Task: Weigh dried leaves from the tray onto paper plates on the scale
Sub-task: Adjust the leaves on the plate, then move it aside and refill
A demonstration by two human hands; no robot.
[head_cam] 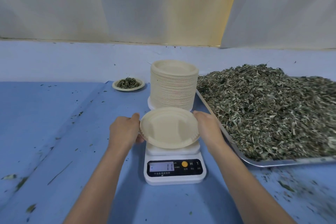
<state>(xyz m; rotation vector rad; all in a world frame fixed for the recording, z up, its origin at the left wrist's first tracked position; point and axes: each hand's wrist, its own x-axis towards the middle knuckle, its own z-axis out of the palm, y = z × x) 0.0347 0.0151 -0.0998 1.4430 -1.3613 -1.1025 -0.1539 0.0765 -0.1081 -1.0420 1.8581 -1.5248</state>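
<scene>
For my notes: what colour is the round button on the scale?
Orange-yellow; the button sits on the black panel of the scale, head view.

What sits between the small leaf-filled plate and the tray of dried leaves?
The tall stack of empty paper plates stands there, as the head view shows.

Round beige paper plate (168, 127), matt, finely ribbed rim. Tall stack of same matt paper plates (173, 85). White smooth plastic scale (175, 169), glossy black panel. Shiny metal tray (272, 163); dry, flaky green leaves (272, 111). Matt blue cloth-like table cover (54, 123).
</scene>
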